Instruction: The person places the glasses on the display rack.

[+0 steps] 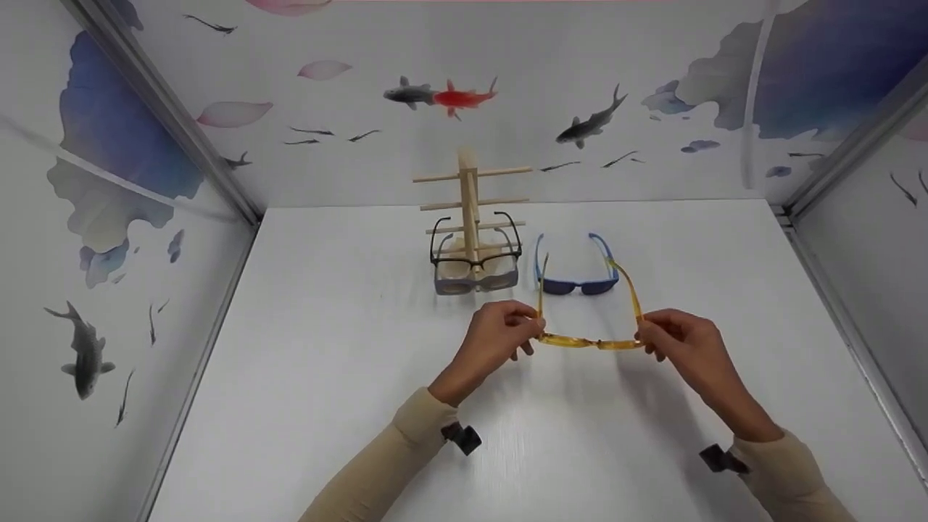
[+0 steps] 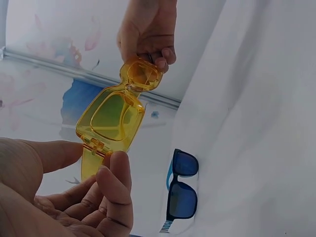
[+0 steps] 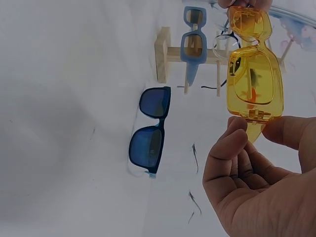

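Head view: both hands held the translucent yellow sunglasses point(image 1: 565, 340) above the white table point(image 1: 326, 362), nearer the person than the blue-armed sunglasses point(image 1: 558, 288) and to the right of the wooden display rack point(image 1: 469, 196). Left hand point(image 1: 500, 330) and right hand point(image 1: 685, 339) each pinched one end, thumb and fingers closed at the hinge corner. Temples stood unfolded, pointing away from the person. Handling, judged: hinge corners were a sound place to grip, since the lenses stayed free of fingerprints; level, matched hands would best have kept the frame from twisting, and outward pull needed to be light to spare the hinges. Clearance over the blue-armed pair also merited care. Appearance: thick glossy frame, amber-yellow throughout; broad, rounded-rectangular lenses of a similar tint, see-through; hinge fittings visible within the plastic in both wrist views.
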A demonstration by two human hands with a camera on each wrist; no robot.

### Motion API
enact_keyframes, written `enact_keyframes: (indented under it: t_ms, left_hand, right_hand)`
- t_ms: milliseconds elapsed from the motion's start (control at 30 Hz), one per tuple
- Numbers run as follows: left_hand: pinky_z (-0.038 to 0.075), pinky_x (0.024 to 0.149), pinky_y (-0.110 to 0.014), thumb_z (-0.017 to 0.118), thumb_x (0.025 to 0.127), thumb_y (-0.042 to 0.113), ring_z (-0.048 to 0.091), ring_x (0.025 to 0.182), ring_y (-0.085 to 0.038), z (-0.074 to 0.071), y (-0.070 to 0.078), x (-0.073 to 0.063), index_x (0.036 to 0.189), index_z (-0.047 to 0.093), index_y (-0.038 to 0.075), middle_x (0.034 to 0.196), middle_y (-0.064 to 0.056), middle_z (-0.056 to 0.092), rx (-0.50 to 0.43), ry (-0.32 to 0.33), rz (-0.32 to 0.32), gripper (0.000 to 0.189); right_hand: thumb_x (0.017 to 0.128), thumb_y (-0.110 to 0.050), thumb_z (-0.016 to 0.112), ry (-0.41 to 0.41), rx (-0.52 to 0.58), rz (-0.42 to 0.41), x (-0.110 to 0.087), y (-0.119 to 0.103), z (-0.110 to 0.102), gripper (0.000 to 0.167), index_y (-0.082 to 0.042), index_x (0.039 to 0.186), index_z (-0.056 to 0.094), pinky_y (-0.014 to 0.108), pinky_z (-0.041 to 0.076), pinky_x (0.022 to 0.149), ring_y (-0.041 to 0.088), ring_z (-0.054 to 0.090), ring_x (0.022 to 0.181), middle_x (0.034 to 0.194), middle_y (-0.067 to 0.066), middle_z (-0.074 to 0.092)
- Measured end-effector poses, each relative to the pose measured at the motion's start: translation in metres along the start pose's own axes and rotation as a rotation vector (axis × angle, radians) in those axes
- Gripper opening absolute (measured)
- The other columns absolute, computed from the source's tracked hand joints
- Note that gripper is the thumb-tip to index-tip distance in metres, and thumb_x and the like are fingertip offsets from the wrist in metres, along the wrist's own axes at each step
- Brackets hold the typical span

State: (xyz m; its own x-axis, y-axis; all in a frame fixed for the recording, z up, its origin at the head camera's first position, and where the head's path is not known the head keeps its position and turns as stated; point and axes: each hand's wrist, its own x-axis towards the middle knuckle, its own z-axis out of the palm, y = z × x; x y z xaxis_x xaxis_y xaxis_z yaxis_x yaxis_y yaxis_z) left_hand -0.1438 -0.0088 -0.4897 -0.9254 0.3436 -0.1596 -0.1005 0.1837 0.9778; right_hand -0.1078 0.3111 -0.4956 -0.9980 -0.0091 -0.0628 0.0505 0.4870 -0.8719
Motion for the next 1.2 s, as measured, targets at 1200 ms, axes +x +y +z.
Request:
enact_keyframes:
  t_ms: [1200]
  left_hand:
    - [0.054,0.063,-0.026,0.073,0.108,0.022,0.076,0.078,-0.019,-0.037,0.023,-0.024,0.129,0.076,0.004,0.1,-0.004,0.081,0.008,0.076,0.037,0.029]
  right_hand:
    - [0.112,-0.023,0.069,-0.033,0.042,-0.116,0.013,-0.04,0.016,0.026,0.0,0.121,0.077,0.026,0.061,0.072,0.023,0.069,0.083,0.098,0.015,0.076]
